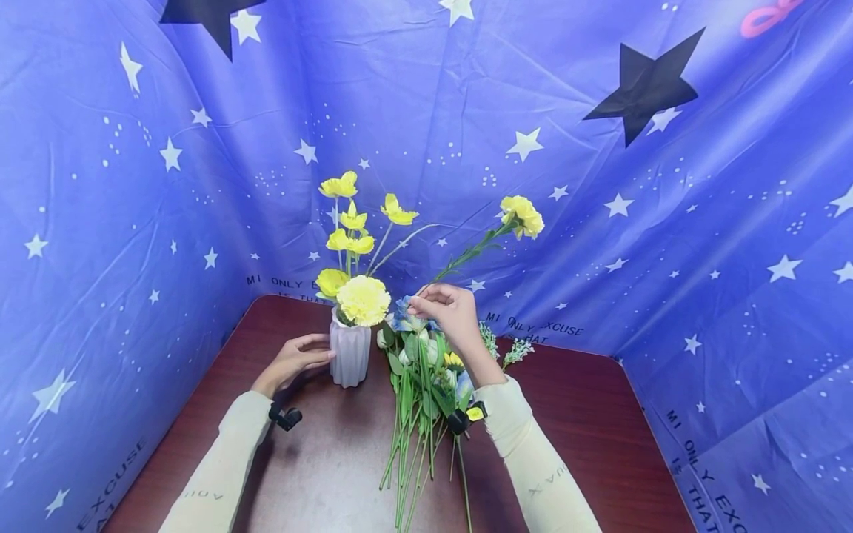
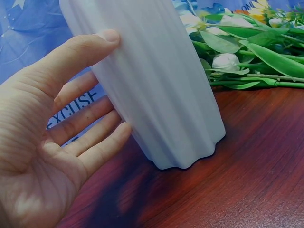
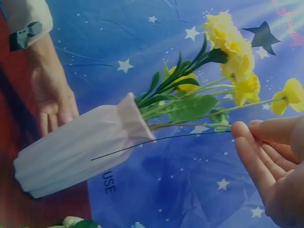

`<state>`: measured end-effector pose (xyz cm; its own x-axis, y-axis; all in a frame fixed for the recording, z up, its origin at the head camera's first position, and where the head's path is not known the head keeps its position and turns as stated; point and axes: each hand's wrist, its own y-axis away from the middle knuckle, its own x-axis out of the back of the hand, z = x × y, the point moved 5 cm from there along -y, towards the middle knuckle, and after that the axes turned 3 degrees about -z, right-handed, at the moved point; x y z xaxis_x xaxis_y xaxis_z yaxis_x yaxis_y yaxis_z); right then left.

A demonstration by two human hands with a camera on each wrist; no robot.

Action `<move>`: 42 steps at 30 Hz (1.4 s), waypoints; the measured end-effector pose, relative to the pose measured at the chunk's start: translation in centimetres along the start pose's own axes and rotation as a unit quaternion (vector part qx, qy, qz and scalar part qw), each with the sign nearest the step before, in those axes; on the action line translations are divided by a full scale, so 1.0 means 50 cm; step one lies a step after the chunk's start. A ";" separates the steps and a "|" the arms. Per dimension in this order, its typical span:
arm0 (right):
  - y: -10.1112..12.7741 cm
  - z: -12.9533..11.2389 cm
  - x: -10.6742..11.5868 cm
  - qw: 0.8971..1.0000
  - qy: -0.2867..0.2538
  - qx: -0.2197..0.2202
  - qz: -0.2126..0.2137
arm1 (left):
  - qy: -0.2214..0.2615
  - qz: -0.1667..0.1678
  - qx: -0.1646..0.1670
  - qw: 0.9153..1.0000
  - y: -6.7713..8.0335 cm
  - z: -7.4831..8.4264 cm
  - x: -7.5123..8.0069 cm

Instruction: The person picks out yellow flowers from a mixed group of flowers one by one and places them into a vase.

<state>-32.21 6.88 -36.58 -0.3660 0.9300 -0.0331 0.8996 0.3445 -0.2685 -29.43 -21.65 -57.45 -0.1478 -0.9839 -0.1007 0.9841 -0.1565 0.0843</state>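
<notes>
The left hand (image 1: 291, 363) rests against the side of the white ribbed vase (image 1: 350, 354), its fingers (image 2: 85, 137) almost straight and the thumb tip touching the ridges; it does not close around the vase. The vase stands upright on the dark red table (image 1: 586, 429) and carries yellow flowers (image 1: 353, 244). The right hand (image 1: 452, 311) is raised just beside the vase mouth and pinches a thin green stem (image 3: 161, 139) between thumb and fingertips (image 3: 247, 137). The yellow carnation (image 1: 523, 215) on this stem is up and away from the fingers, toward the blue star cloth (image 1: 666, 222). Below the right wrist lies a bundle of loose flowers (image 1: 423, 385) on the table.
</notes>
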 end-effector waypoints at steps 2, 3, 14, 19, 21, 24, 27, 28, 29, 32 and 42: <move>-0.005 -0.008 -0.001 1.000 0.002 0.009 -0.005 | 0.002 -0.001 0.000 1.000 0.000 0.000 0.000; -0.007 -0.011 -0.002 1.000 0.004 0.012 -0.006 | 0.003 -0.001 0.000 1.000 0.000 0.000 0.000; -0.031 -0.044 -0.011 0.999 0.022 0.042 -0.002 | 0.005 -0.002 -0.004 1.000 0.001 0.001 0.000; -0.040 -0.057 -0.016 0.999 0.019 0.050 -0.008 | 0.007 -0.002 -0.006 1.000 0.002 0.001 0.000; -0.044 -0.059 -0.018 0.999 0.013 0.052 -0.008 | 0.006 -0.002 -0.007 1.000 0.002 0.001 0.001; -0.048 -0.059 -0.019 0.998 0.004 0.055 -0.008 | 0.006 0.001 -0.008 1.000 0.001 0.000 0.001; -0.050 -0.061 -0.019 0.998 -0.002 0.057 -0.005 | 0.005 -0.001 -0.010 1.000 0.001 0.000 0.000; -0.049 -0.062 -0.019 0.998 -0.002 0.059 -0.003 | 0.006 -0.002 -0.010 1.000 0.000 0.000 -0.001; -0.049 -0.064 -0.018 0.998 -0.002 0.060 -0.001 | 0.006 -0.002 -0.010 1.000 0.000 0.000 -0.001; -0.047 -0.072 -0.015 0.998 0.002 0.066 0.007 | 0.004 -0.003 -0.011 1.000 0.000 0.001 -0.002; -0.050 -0.059 -0.016 0.998 0.002 0.059 0.001 | 0.003 0.004 -0.004 1.000 0.000 -0.003 0.000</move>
<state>-33.45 5.67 -33.04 -0.3637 0.9310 -0.0301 0.8654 0.3257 -0.3809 -29.42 -21.65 -57.62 -0.1389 -0.9846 -0.1060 0.9861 -0.1474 0.0763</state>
